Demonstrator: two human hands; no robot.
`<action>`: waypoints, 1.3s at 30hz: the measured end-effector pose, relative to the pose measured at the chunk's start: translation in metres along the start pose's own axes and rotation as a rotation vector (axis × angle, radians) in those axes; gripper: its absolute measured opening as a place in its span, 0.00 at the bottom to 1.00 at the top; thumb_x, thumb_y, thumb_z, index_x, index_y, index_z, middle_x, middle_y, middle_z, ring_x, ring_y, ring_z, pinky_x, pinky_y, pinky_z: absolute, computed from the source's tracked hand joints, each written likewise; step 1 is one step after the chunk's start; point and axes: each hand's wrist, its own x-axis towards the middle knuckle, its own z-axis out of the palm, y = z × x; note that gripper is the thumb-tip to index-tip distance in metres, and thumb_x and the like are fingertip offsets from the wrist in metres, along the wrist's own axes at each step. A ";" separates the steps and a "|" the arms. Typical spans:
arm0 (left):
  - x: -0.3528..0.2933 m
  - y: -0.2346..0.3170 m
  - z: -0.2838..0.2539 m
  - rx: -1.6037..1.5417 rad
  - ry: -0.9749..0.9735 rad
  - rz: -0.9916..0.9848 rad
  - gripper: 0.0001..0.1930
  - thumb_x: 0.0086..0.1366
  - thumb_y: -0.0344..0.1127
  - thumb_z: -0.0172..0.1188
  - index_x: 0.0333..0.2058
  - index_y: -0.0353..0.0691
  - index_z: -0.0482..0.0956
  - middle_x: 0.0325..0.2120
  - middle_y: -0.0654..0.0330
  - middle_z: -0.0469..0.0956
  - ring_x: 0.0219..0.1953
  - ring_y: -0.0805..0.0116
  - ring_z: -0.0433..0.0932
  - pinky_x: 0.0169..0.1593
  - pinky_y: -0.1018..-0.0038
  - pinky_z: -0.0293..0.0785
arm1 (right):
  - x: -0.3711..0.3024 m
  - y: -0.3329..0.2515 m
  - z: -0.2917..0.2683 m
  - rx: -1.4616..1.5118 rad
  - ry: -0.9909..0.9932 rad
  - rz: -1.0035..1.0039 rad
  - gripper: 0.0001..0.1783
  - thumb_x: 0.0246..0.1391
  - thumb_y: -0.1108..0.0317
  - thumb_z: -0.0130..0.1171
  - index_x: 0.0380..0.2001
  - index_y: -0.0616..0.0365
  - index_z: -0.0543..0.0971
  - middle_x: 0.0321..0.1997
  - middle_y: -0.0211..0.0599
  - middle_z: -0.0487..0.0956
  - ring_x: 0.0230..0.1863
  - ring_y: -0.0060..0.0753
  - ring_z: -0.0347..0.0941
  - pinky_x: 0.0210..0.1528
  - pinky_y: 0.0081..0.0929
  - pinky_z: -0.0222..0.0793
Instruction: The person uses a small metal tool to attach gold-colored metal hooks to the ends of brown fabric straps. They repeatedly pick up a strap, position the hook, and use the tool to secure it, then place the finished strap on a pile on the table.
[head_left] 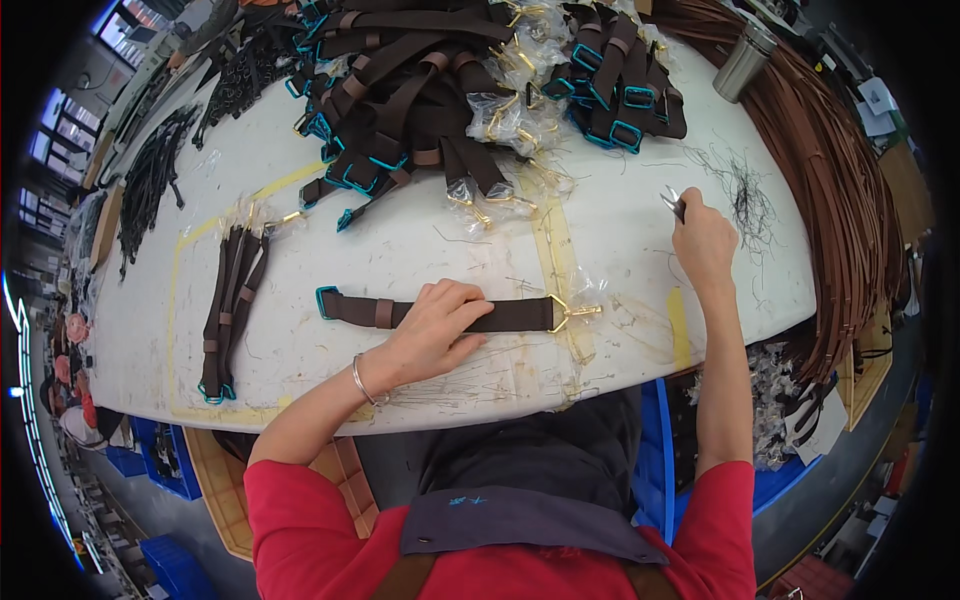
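A dark brown webbing strap (520, 317) lies straight across the white table in front of me. It has a teal buckle (326, 303) at its left end, a brown keeper loop (384, 314), and a gold clasp (580, 312) at its right end. My left hand (430, 335) rests over the strap's middle, fingers laid across it and thumb apart at its lower edge. Off to the right, my right hand (703, 240) is closed around small thread snips (675, 205), their metal blades pointing up and left, apart from the strap.
At the back are piles of similar straps (410, 100) with plastic-wrapped gold clasps (520, 120). A folded strap bundle (232, 310) lies left. Loose dark threads (748, 200), a steel cup (745, 62) and long brown strips (850, 200) are on the right. Blue bins (655, 450) stand below the table.
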 end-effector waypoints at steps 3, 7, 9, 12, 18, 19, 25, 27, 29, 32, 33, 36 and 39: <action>-0.004 -0.005 -0.016 0.121 0.006 -0.081 0.21 0.46 0.32 0.65 0.41 0.38 0.72 0.40 0.56 0.69 0.43 0.58 0.67 0.48 0.67 0.61 | -0.005 -0.052 -0.014 0.339 -0.088 -0.119 0.15 0.49 0.56 0.57 0.27 0.57 0.72 0.16 0.40 0.76 0.19 0.44 0.74 0.21 0.39 0.66; -0.007 -0.006 -0.017 0.163 -0.022 -0.164 0.21 0.46 0.35 0.66 0.41 0.39 0.72 0.37 0.57 0.69 0.41 0.58 0.66 0.46 0.68 0.62 | -0.015 -0.127 -0.010 0.234 -0.743 -0.380 0.17 0.47 0.53 0.58 0.25 0.59 0.78 0.23 0.46 0.78 0.31 0.48 0.76 0.34 0.42 0.69; -0.006 -0.006 -0.016 0.167 -0.026 -0.163 0.21 0.47 0.34 0.65 0.41 0.40 0.72 0.37 0.57 0.69 0.41 0.58 0.66 0.46 0.68 0.62 | -0.013 -0.116 0.009 0.306 -0.706 -0.344 0.17 0.48 0.54 0.57 0.25 0.58 0.78 0.24 0.46 0.78 0.31 0.48 0.75 0.34 0.42 0.68; -0.011 -0.007 -0.014 0.186 -0.022 -0.160 0.21 0.48 0.34 0.65 0.42 0.39 0.72 0.37 0.57 0.68 0.41 0.58 0.66 0.46 0.68 0.62 | -0.004 -0.084 0.012 0.200 -0.652 -0.294 0.13 0.49 0.58 0.55 0.26 0.59 0.76 0.26 0.46 0.78 0.33 0.49 0.75 0.35 0.42 0.68; -0.018 0.003 -0.024 0.259 -0.016 -0.136 0.23 0.50 0.36 0.63 0.46 0.39 0.71 0.44 0.54 0.68 0.48 0.56 0.64 0.52 0.64 0.58 | 0.024 0.008 0.009 -0.088 -0.168 0.005 0.06 0.48 0.67 0.52 0.29 0.56 0.75 0.22 0.42 0.78 0.25 0.46 0.76 0.27 0.43 0.69; -0.018 0.002 -0.027 0.323 0.013 -0.139 0.23 0.51 0.37 0.63 0.46 0.40 0.71 0.46 0.54 0.68 0.50 0.56 0.63 0.53 0.62 0.57 | 0.024 -0.014 0.004 0.005 -0.139 -0.065 0.06 0.48 0.67 0.52 0.30 0.55 0.74 0.21 0.41 0.78 0.24 0.45 0.76 0.26 0.43 0.69; -0.030 -0.008 -0.023 0.499 -0.175 -0.464 0.32 0.60 0.52 0.53 0.60 0.47 0.59 0.62 0.53 0.51 0.65 0.49 0.44 0.60 0.42 0.42 | -0.009 -0.151 0.026 0.329 -0.294 -0.675 0.21 0.47 0.58 0.57 0.47 0.44 0.70 0.18 0.36 0.76 0.23 0.43 0.75 0.23 0.39 0.67; -0.029 -0.007 -0.019 0.501 -0.179 -0.460 0.32 0.60 0.52 0.53 0.60 0.47 0.59 0.62 0.53 0.51 0.65 0.49 0.44 0.60 0.41 0.42 | -0.007 -0.139 0.035 0.324 -0.378 -0.648 0.22 0.49 0.57 0.55 0.48 0.45 0.69 0.19 0.37 0.77 0.25 0.43 0.76 0.25 0.38 0.67; -0.035 -0.007 -0.022 0.498 -0.192 -0.508 0.32 0.60 0.53 0.53 0.60 0.47 0.59 0.63 0.53 0.50 0.66 0.50 0.43 0.60 0.40 0.42 | -0.009 -0.107 0.022 0.247 -0.474 -0.550 0.22 0.49 0.56 0.56 0.49 0.42 0.69 0.20 0.37 0.78 0.25 0.42 0.76 0.25 0.38 0.67; -0.033 -0.011 -0.032 0.481 -0.107 -0.446 0.27 0.60 0.47 0.55 0.56 0.44 0.64 0.60 0.52 0.56 0.63 0.50 0.51 0.60 0.47 0.48 | -0.018 -0.020 0.015 0.230 -0.292 -0.396 0.19 0.49 0.56 0.57 0.46 0.41 0.72 0.20 0.36 0.78 0.23 0.42 0.76 0.25 0.38 0.68; -0.029 -0.017 -0.039 0.477 -0.022 -0.372 0.24 0.59 0.43 0.55 0.53 0.43 0.66 0.57 0.53 0.59 0.60 0.51 0.55 0.58 0.51 0.51 | -0.018 0.013 0.020 0.225 -0.185 -0.350 0.20 0.48 0.57 0.58 0.47 0.41 0.72 0.20 0.35 0.78 0.23 0.42 0.76 0.26 0.39 0.68; 0.008 -0.049 -0.052 0.545 0.212 -0.136 0.18 0.55 0.33 0.56 0.46 0.41 0.70 0.48 0.56 0.67 0.50 0.55 0.65 0.51 0.60 0.59 | -0.002 0.118 0.014 -0.148 -0.052 0.104 0.22 0.50 0.59 0.56 0.49 0.46 0.71 0.22 0.39 0.79 0.25 0.47 0.76 0.28 0.42 0.69; 0.056 -0.065 -0.058 0.817 0.362 0.027 0.16 0.49 0.27 0.56 0.40 0.41 0.72 0.40 0.59 0.69 0.42 0.60 0.67 0.45 0.67 0.61 | 0.012 0.129 0.008 -0.167 0.209 0.326 0.21 0.50 0.61 0.56 0.49 0.49 0.71 0.23 0.42 0.79 0.26 0.50 0.75 0.28 0.42 0.69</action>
